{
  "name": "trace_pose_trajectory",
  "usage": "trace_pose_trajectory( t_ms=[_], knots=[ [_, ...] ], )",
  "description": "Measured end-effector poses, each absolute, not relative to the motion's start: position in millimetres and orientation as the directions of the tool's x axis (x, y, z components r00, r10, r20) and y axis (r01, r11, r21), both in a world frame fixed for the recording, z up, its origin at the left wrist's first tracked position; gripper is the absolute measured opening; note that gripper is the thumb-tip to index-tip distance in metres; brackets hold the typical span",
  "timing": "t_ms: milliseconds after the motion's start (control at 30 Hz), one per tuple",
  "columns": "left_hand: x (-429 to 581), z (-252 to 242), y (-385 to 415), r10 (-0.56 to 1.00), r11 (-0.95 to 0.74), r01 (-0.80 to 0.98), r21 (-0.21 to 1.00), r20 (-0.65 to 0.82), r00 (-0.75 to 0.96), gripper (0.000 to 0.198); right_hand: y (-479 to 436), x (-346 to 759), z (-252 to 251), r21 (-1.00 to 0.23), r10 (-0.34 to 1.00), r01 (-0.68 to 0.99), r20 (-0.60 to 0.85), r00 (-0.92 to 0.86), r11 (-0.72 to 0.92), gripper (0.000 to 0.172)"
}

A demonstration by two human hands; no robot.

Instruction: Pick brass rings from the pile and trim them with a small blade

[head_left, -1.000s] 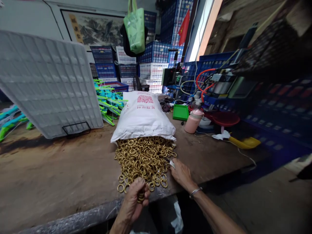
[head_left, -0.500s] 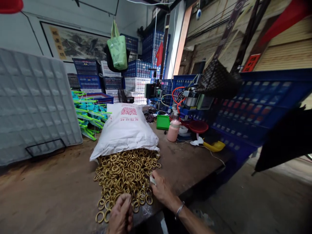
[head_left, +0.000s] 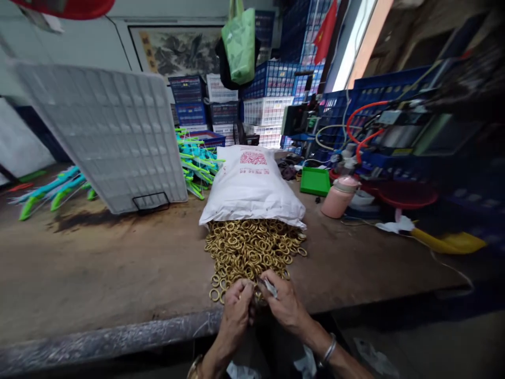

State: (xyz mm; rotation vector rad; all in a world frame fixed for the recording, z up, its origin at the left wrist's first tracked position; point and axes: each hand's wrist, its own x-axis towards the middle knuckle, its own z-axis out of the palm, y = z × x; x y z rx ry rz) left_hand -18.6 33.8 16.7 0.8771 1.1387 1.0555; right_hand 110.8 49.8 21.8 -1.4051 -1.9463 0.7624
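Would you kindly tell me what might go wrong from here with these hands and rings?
Some loose brass rings lie close to the table edge, so a wrist might sweep them off. The right hand grips a small dark-tipped object very near the left hand; a slip could catch its fingers. Bumping the white sack might push more rings forward.

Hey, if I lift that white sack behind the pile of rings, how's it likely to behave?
The white sack should be floppy: its surface is creased and slumped. It's probably heavy if its plump body is full, though the contents are hidden. The gold-colored rings lie loose at its near edge, so some might slide or roll when it moves.
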Motion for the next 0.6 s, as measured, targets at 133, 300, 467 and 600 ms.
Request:
trace_pose_trajectory(
  t_ms=[133,300,467,600],
  knots=[
    [-18,20,32,0.957,0.288,-0.195,0.937,-0.28,0.07,0.041,51,109,21,-0.736,0.958,0.619,0.151,-0.245,0.275,0.008],
    [-22,20,32,0.952,0.305,-0.192,0.933,-0.296,0.076,0.041,52,107,18,-0.727,0.962,0.635,0.146,-0.231,0.263,0.008],
    [-25,17,33,0.974,0.227,-0.156,0.961,-0.226,0.027,0.031,52,102,17,-0.743,0.956,0.608,0.164,-0.241,0.281,0.013],
    [-26,13,32,0.999,0.02,-0.078,0.997,-0.024,-0.046,0.022,52,99,22,-0.805,0.978,0.567,0.072,-0.196,0.173,0.027]
  ],
)
